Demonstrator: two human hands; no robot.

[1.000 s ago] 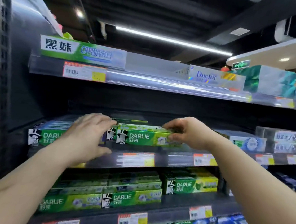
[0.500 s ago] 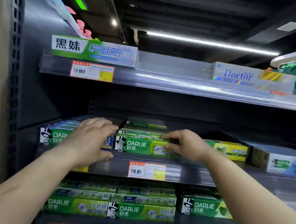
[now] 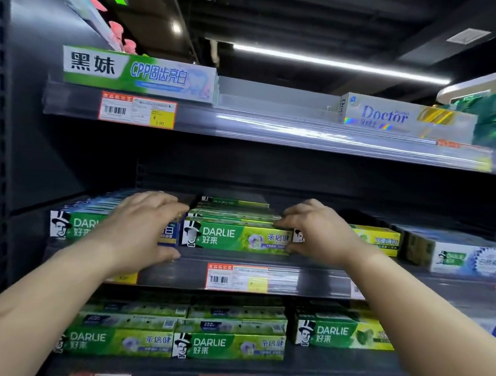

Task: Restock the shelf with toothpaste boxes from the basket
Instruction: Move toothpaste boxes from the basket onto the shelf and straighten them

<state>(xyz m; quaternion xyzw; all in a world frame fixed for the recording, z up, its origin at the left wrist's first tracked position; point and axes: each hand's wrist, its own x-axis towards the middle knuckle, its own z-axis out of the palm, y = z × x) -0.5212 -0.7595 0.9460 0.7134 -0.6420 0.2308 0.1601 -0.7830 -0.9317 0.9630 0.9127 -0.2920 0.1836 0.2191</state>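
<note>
Your right hand [image 3: 321, 234] still pinches green toothpaste box [image 3: 235, 239] end, now square at middle shelf [image 3: 307, 280] front. Left hand [image 3: 142, 229] flat, fingers wide, on blue boxes [image 3: 67, 225]. Box nearly placed.

Dim aisle lit by one ceiling tube light [image 3: 340, 64]; glare on the shelf-edge strip [image 3: 321, 133], shelf recesses shadowed, wide-angle bending at edges.

Left hand [image 3: 142, 232] spread; right hand [image 3: 318, 234] seemingly pinching, fingers curled.
</note>
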